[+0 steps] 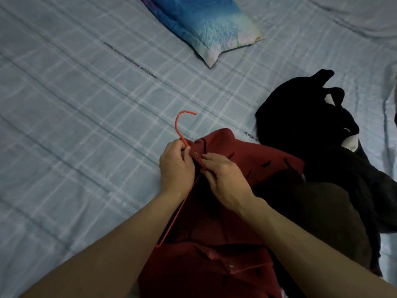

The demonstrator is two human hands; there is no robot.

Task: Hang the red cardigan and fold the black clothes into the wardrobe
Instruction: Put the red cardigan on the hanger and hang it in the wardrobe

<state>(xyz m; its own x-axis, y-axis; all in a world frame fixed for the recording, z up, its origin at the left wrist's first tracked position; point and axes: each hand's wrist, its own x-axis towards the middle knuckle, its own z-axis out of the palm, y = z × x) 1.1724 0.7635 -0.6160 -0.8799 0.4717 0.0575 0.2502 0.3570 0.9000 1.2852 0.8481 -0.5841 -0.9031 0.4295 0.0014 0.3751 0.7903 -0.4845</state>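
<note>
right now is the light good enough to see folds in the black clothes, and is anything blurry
Head view: dim bluish light, black clothes a flat dark mass, folds lost; mild overall softness, left hand, right hand and hanger readable.

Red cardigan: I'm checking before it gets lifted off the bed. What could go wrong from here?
One arm of the hanger lies bare beside the red cardigan, so that shoulder may slip off when lifted. The left hand and right hand pinch only the collar; a tug there could pull it askew. The cardigan lies against the black clothes and might drag them.
</note>
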